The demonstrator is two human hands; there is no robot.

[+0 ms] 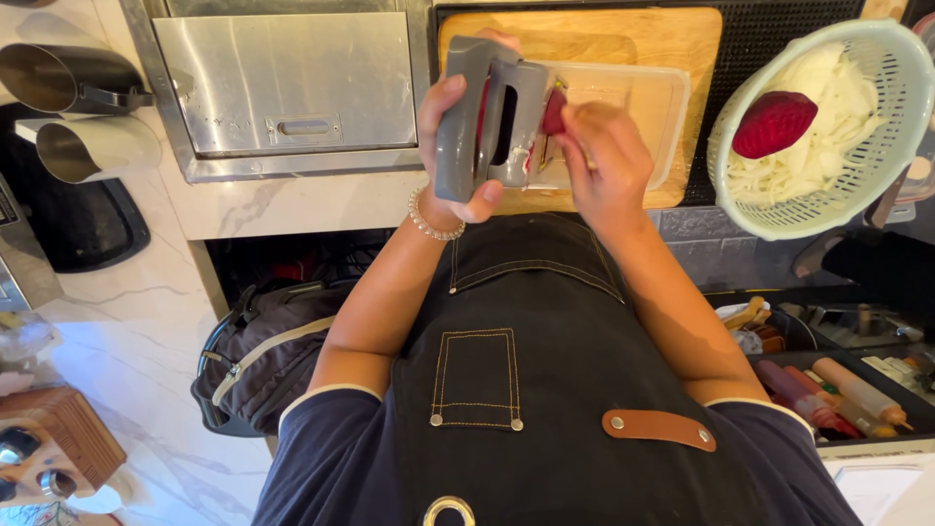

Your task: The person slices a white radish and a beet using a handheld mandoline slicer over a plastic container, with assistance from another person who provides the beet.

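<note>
The left hand (456,146) is clenched around a grey handheld slicer (492,112), which stands upright on its end above the near edge of the wooden cutting board (672,49). The thumb lies along the slicer's outer left side and the remaining fingers (484,206) wrap under its lower end, so the tool sits fully inside the grip. The right hand (609,166) meets the slicer from its right side, with its fingers (577,122) pinched on a small dark red piece of beetroot (553,109) that is pressed against the slicer's right face. The beetroot piece lies between the right fingertips and the slicer body, touching both; only its upper part shows, the rest being covered by the fingers. A shallow clear plastic tray (653,97) rests on the cutting board just behind both hands. The cutting board lies at the far side of the table, next to a black ridged mat (779,29). At the right edge of the table, a pale green colander (891,146) holds white vegetable slices (828,146) with a larger beetroot half (774,124) on top, well apart from both hands. A beaded bracelet (433,226) circles the left wrist. A dark apron (526,370) fills the lower part of the view.
</note>
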